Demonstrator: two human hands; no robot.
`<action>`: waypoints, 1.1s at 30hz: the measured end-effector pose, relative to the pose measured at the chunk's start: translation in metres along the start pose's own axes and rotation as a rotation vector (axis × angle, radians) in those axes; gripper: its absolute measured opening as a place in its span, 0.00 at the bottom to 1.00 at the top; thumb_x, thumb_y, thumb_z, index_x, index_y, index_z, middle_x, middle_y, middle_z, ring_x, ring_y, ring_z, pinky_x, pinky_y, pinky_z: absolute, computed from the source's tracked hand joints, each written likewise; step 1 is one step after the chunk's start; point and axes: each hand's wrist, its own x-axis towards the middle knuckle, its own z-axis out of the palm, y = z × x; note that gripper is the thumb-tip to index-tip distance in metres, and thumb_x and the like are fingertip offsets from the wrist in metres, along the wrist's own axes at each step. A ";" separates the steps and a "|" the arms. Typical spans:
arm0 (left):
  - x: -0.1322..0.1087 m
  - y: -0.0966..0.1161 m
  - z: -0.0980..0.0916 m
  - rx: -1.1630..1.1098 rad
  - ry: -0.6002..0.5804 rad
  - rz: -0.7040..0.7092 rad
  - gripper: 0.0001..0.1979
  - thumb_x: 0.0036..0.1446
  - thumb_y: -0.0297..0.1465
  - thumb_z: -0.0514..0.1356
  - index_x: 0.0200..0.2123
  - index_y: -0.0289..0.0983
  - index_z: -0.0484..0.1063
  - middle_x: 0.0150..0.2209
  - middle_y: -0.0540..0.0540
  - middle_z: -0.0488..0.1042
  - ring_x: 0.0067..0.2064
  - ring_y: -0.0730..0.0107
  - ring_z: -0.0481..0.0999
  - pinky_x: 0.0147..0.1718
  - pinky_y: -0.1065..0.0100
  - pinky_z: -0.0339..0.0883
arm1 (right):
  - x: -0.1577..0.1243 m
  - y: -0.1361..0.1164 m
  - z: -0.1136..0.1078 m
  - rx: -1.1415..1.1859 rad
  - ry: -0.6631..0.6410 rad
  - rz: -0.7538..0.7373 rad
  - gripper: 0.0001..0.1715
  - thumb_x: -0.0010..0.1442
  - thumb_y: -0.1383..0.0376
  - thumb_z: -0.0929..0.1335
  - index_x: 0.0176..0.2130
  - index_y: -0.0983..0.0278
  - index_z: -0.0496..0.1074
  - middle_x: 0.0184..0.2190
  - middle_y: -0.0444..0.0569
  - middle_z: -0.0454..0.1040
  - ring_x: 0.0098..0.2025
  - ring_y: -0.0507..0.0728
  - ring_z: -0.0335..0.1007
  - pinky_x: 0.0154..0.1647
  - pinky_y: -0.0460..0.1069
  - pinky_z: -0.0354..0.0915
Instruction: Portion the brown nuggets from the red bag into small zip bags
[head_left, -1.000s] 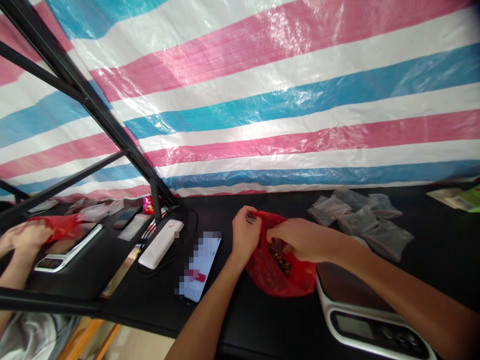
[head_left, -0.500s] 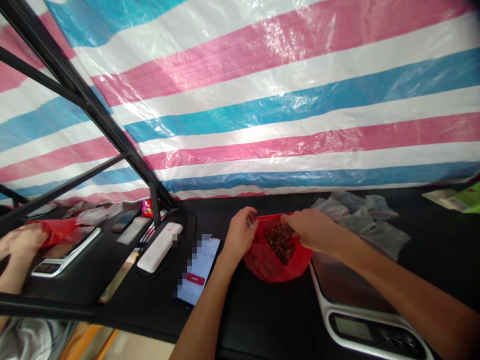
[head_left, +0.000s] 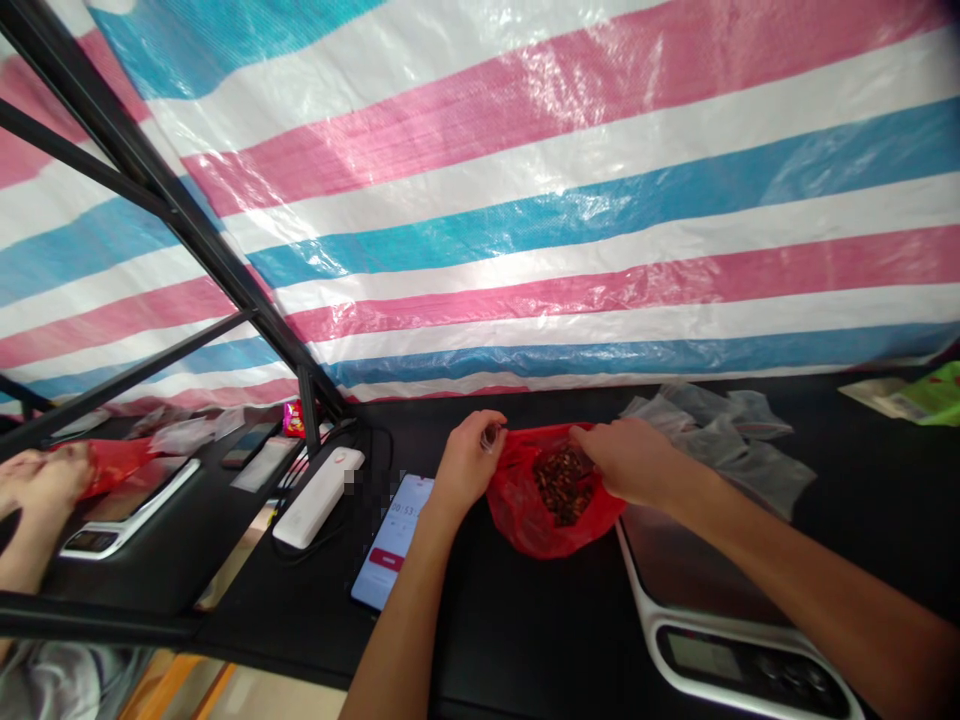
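Red plastic bag [head_left: 517,515], thin and crinkled, sits gaping on the black tabletop [head_left: 525,650] in the head view, just below centre, with a heap of dark, rough, bark-like pieces [head_left: 562,485] showing in its mouth. All the pieces in sight lie inside the bag, while the clear zip bags [head_left: 720,445] right of centre lie flat and wrinkled in a loose pile, none visibly filled. The left hand [head_left: 469,462] has a tight pinch on a small clear piece [head_left: 491,437] at the bag's left rim; what that piece is, I cannot tell. The right hand [head_left: 634,462] curls partly closed over the bag's right rim, holding it. Below that forearm sits a white digital scale [head_left: 709,580] with a dark platform, its display toward the lower right. Left of the hands lie a smartphone [head_left: 390,545] with a lit white screen and a white power bank [head_left: 319,497] beside a black cable. Pink, white and blue striped woven tarp [head_left: 525,200] fills the upper frame behind black metal bars [head_left: 172,200].
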 end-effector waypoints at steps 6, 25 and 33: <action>-0.001 0.010 -0.007 -0.008 0.098 0.057 0.06 0.66 0.30 0.61 0.43 0.40 0.78 0.42 0.45 0.80 0.42 0.66 0.79 0.45 0.66 0.71 | -0.002 -0.002 -0.012 -0.067 -0.083 -0.028 0.21 0.60 0.77 0.67 0.52 0.70 0.77 0.43 0.67 0.84 0.45 0.71 0.83 0.40 0.55 0.71; -0.015 0.048 -0.025 -0.110 -0.556 0.003 0.21 0.54 0.32 0.73 0.52 0.43 0.78 0.40 0.48 0.80 0.38 0.64 0.78 0.39 0.67 0.72 | 0.002 -0.006 -0.005 -0.040 0.074 -0.249 0.21 0.58 0.78 0.68 0.50 0.67 0.77 0.53 0.60 0.78 0.56 0.66 0.75 0.56 0.57 0.69; -0.019 0.032 -0.022 -0.048 -0.757 0.048 0.32 0.44 0.18 0.70 0.54 0.43 0.73 0.53 0.45 0.71 0.56 0.58 0.71 0.59 0.59 0.68 | 0.008 -0.021 0.002 0.106 0.035 -0.379 0.20 0.60 0.77 0.68 0.51 0.66 0.78 0.52 0.58 0.80 0.56 0.66 0.75 0.61 0.59 0.66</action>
